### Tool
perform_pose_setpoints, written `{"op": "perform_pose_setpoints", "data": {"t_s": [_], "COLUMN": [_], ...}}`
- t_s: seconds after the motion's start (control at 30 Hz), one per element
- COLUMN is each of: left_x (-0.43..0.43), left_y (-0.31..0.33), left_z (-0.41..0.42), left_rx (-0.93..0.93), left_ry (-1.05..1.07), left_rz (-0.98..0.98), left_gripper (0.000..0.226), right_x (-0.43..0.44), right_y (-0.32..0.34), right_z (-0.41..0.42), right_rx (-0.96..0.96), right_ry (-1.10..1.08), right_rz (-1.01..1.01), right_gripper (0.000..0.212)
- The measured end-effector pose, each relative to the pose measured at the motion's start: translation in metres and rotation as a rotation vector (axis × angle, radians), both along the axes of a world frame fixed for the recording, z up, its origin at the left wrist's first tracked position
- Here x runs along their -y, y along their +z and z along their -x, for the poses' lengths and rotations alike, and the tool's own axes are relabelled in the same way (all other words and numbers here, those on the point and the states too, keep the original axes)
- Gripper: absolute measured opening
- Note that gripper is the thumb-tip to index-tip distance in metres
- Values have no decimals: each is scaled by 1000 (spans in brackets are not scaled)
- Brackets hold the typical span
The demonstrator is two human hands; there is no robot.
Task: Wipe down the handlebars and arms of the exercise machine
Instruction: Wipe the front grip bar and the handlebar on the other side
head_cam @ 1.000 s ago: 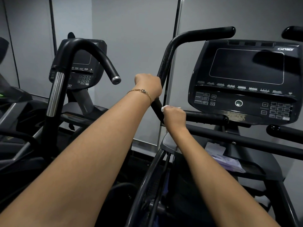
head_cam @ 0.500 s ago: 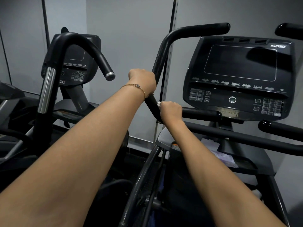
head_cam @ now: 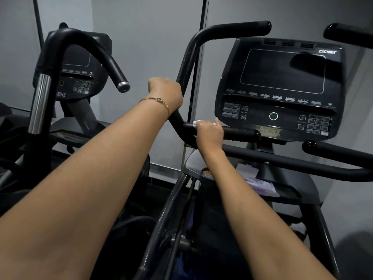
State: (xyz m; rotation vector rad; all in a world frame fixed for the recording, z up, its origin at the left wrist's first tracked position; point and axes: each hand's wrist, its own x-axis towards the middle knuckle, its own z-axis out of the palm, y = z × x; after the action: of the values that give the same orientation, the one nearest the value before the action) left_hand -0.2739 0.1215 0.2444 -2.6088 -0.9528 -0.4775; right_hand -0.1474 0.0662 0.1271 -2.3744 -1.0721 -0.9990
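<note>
A black exercise machine stands in front of me with its console (head_cam: 280,87) at the right. Its tall moving arm (head_cam: 201,41) curves up and over to the right. My left hand (head_cam: 166,91), with a thin gold bracelet at the wrist, is closed around that arm at mid height. Lower down, a short horizontal handlebar (head_cam: 240,133) sticks out to the right under the console. My right hand (head_cam: 210,132) presses a small white wipe (head_cam: 196,123) onto this bar near its left end; only a corner of the wipe shows.
A second black machine with a curved chrome-tipped handle (head_cam: 80,53) and its own console (head_cam: 80,65) stands at the left. A long fixed rail (head_cam: 292,158) runs below the handlebar. A tray (head_cam: 290,190) under the console holds pale wrappers (head_cam: 260,186). Grey wall panels are behind.
My right hand with the wipe has slid right along the horizontal handlebar, away from the joint with the arm. My left hand stays gripped on the upright arm.
</note>
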Motion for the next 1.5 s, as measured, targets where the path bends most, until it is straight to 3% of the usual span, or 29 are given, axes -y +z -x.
{"op": "perform_pose_setpoints", "data": {"t_s": [0.1, 0.3, 0.53, 0.8, 1.13, 1.3, 1.5], "left_x": [5, 8, 5, 9, 26, 19, 18], "left_y": [-1, -2, -7, -17, -18, -17, -22], "left_z": [-2, -3, -12, -18, -29, -28, -34], "left_rx": [-21, -38, -26, -111, -292, -253, -261], "left_ry": [5, 20, 58, 134, 187, 173, 194], "left_rz": [-15, -34, -75, -153, -227, -235, -284], "left_gripper": [10, 19, 11, 21, 27, 27, 28], "right_x": [8, 54, 12, 63, 59, 79, 62], "right_y": [2, -2, 4, 8, 25, 24, 23], "right_z": [1, -6, 2, -3, 1, -7, -1], "right_rx": [36, 14, 9, 44, 29, 15, 40], "right_ry": [36, -36, -11, -96, -92, -184, -94], "right_rz": [25, -128, 89, 40, 210, 174, 167], "right_gripper": [34, 31, 35, 31, 33, 30, 32]}}
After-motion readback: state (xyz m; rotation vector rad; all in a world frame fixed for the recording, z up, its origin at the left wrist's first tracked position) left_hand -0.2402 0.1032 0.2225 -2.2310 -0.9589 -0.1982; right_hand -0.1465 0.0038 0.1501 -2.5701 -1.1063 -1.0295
